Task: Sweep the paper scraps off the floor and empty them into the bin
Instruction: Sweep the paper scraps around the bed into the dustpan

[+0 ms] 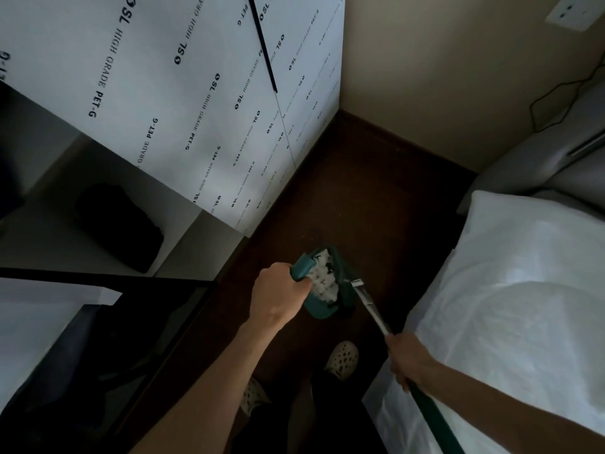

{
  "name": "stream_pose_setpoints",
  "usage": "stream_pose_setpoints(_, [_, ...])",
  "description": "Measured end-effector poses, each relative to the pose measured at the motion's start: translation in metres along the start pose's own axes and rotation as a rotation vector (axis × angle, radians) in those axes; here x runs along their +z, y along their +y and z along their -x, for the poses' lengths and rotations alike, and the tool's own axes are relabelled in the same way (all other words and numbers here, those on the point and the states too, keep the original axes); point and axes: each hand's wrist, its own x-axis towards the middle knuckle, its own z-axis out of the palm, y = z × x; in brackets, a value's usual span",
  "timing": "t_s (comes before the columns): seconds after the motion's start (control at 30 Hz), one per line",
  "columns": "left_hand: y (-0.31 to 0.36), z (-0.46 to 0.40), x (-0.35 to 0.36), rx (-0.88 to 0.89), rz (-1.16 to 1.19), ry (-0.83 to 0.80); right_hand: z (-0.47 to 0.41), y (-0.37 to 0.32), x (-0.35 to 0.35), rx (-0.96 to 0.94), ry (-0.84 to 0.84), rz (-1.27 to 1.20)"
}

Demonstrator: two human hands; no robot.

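A teal dustpan (322,308) hangs above the dark floor (360,198), tilted, with white paper scraps (322,276) heaped inside it. My left hand (278,296) grips its handle at the left side. My right hand (409,362) grips the broom handle (373,309), whose pale upper part runs up-left to the dustpan and whose green part runs down-right out of view. The broom head sits behind the dustpan's right edge and is mostly hidden. I cannot make out any bin.
A white printed cabinet panel (183,93) stands left of the floor strip, with an open shelf holding a black object (118,224). A bed with white sheets (510,290) borders the right. A dark-framed box (108,339) sits lower left. My shoes (342,358) stand below the dustpan.
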Motion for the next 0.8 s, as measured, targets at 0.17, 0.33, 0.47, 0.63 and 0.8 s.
stream_pose_setpoints(0.17, [-0.017, 0.010, -0.008, -0.049, 0.073, 0.021, 0.005, -0.009, -0.013, -0.030, 0.036, 0.034])
stream_pose_setpoints(0.33, [-0.037, 0.021, -0.017, -0.113, 0.137, 0.034, -0.011, -0.032, -0.025, -0.075, 0.085, 0.110])
stream_pose_setpoints(0.47, [-0.057, 0.031, -0.027, -0.148, 0.173, 0.080, -0.039, -0.051, -0.024, -0.092, 0.140, 0.155])
stream_pose_setpoints(0.63, [-0.083, 0.044, -0.038, -0.184, 0.189, 0.133, -0.045, -0.083, -0.022, -0.106, 0.190, 0.320])
stream_pose_setpoints(0.8, [-0.102, 0.049, -0.044, -0.186, 0.151, 0.157, -0.062, -0.096, -0.015, -0.051, 0.157, 0.459])
